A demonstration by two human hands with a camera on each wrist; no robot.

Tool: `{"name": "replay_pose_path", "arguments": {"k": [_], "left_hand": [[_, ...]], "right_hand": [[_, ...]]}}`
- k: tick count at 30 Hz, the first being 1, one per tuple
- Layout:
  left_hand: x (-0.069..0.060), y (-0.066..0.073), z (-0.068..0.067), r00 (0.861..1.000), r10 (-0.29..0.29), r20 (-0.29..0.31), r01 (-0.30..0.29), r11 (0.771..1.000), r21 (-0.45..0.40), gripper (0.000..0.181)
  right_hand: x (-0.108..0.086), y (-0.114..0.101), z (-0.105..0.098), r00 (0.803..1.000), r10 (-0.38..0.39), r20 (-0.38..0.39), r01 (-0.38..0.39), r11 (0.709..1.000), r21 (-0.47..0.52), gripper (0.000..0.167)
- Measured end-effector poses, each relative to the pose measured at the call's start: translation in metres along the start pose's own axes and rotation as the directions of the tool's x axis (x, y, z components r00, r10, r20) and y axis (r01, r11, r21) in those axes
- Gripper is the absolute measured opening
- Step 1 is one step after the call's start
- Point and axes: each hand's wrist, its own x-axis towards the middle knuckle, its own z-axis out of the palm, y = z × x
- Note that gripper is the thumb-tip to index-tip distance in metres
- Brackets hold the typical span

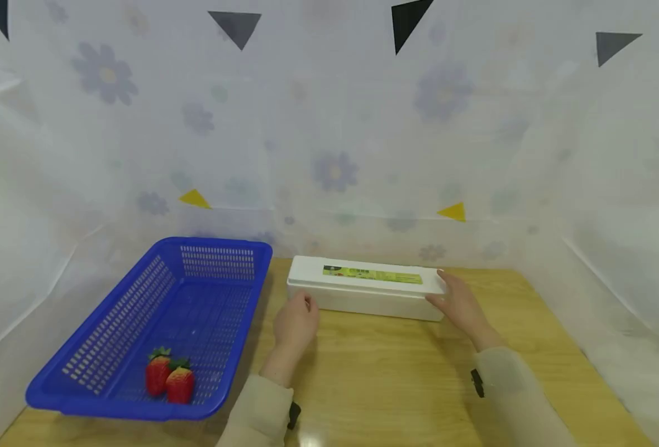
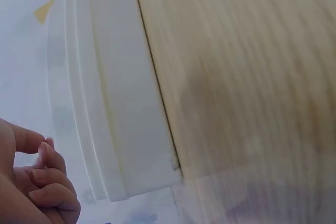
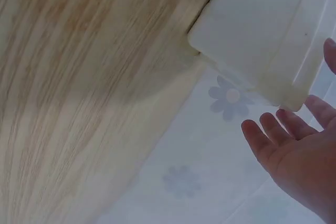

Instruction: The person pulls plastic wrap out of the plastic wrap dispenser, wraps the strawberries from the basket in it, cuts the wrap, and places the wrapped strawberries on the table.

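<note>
A long white lidded foam box with a yellow-green label on top stands toward the back of the table. My left hand is in front of its left end. In the left wrist view, the fingers of that hand are curled in toward the thumb, with nothing visible between them. At the box's right end is my right hand, its thumb toward the front side and a finger at the lid's corner. The right wrist view shows this hand with fingers spread and fairly straight, fingertips at the box's end.
To the left sits a blue plastic basket with perforated walls. Two strawberries lie inside near its front. White patterned sheeting surrounds the wooden table at the back and sides.
</note>
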Motion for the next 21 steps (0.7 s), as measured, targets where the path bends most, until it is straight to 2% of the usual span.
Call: {"name": "replay_pose_path", "arguments": {"k": [2,8,15,21], "left_hand": [[0.000,0.001,-0.002,1.000,0.004,0.012,-0.004,1.000,0.009,0.014],[0.002,0.002,-0.004,1.000,0.010,0.005,-0.010,1.000,0.022,0.014],[0.005,-0.002,-0.005,1.000,0.014,-0.003,-0.014,0.999,0.031,0.014],[0.008,-0.006,-0.005,0.999,0.026,-0.020,-0.026,0.999,0.033,0.015]], "right_hand": [[0.001,0.005,-0.002,0.999,0.013,0.031,-0.013,1.000,0.019,0.071],[0.002,0.008,-0.006,0.999,0.013,0.037,-0.014,1.000,0.026,0.064],[0.005,0.007,-0.013,0.996,0.057,0.066,-0.058,0.998,0.011,0.067],[0.008,0.004,-0.022,0.988,0.114,0.101,-0.125,0.986,0.110,0.068]]}}
